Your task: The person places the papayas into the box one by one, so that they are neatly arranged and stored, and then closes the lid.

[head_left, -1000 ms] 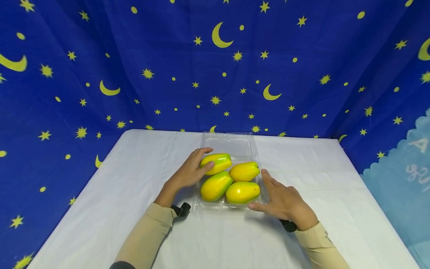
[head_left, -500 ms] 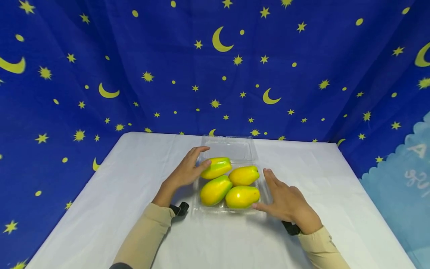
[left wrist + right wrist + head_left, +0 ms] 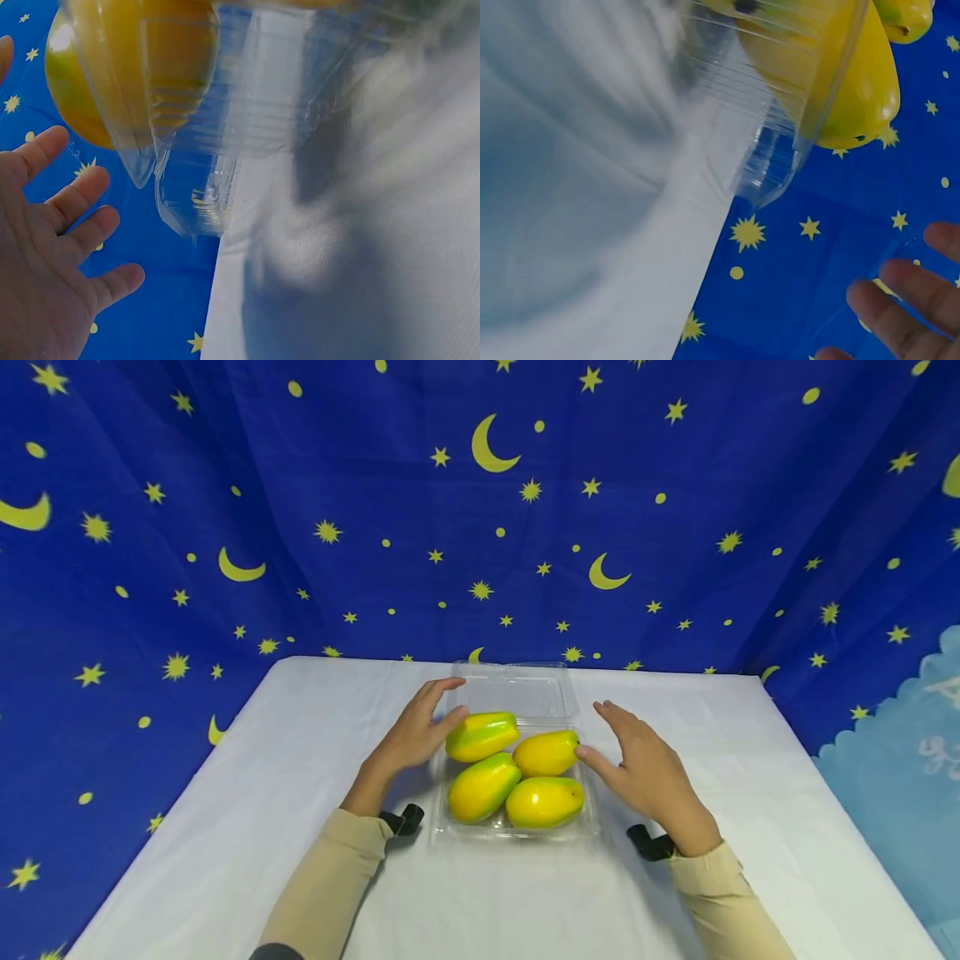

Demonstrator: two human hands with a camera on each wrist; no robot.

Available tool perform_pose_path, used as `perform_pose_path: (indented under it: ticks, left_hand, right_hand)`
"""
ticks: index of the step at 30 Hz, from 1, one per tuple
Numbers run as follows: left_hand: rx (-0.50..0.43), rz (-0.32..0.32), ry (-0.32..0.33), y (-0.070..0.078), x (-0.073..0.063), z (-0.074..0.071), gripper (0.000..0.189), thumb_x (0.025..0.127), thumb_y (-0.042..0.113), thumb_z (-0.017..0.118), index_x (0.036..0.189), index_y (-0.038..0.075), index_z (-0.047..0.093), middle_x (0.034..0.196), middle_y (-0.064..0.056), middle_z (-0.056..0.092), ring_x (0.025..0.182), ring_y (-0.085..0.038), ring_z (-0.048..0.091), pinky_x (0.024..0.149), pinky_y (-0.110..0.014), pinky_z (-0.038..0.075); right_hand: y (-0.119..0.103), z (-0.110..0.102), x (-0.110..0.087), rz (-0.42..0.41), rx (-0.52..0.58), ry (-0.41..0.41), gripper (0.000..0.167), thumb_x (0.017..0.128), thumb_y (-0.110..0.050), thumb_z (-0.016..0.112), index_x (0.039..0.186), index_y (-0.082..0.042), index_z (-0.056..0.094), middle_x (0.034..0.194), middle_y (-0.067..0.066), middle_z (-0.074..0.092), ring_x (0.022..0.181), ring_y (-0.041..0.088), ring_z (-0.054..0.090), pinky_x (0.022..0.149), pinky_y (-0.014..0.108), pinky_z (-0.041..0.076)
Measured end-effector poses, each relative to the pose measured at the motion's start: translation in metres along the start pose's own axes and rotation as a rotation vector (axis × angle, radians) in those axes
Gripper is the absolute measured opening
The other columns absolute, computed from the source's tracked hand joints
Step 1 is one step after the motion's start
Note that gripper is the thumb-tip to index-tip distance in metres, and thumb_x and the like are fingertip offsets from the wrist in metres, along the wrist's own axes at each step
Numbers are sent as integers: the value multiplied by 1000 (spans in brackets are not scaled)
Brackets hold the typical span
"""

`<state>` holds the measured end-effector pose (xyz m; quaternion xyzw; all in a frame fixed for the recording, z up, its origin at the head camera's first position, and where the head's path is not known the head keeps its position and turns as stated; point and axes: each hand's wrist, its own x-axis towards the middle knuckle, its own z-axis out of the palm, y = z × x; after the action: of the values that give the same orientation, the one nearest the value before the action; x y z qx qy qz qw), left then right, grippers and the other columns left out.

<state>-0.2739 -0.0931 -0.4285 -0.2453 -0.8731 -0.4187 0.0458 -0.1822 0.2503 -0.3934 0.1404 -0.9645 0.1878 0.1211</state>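
Note:
Several yellow-green papayas, among them the back-left papaya and the back-right papaya, lie in a clear plastic clamshell box on the table. My left hand is at the box's left side, fingers spread, its thumb tip right at the back-left papaya. On the other side, my right hand has its fingers extended, and the thumb tip overlaps the end of the back-right papaya. Both wrist views show extended fingers, with the box wall and fruit beyond the left fingertips. Neither hand grips anything.
The box's clear lid lies folded back toward the far table edge. White cloth covers the table. A blue curtain with yellow moons and stars hangs behind and at the sides.
My right hand has moved from the box's front right corner back along its right side. My left hand has drawn slightly up and away from the back-left papaya. The fruit stays in place.

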Motion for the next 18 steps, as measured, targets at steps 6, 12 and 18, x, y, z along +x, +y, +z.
perform_pose_path:
  ticks: [6,12,18]
  left_hand:
    - [4,-7,51,-4,1,-4,56,104,51,44,150,19,44,153,-9,44,144,-30,40,117,-55,33]
    - [1,-100,38,-12,0,-5,59,104,56,40,151,21,42,155,-10,41,146,-31,37,118,-56,30]
    - [-11,-122,31,-21,1,-6,63,103,58,39,152,19,41,157,-10,40,146,-32,38,118,-57,32]
  right_hand:
    - [2,-4,17,60,42,35,73,100,-58,48,153,-8,40,159,23,34,142,46,38,106,69,38]
    - [15,3,33,133,171,-24,73,104,-58,36,154,-5,37,159,24,33,141,45,39,112,65,33]
    - [30,10,41,142,315,-98,67,107,-53,28,156,-6,33,159,24,34,138,46,44,112,64,34]
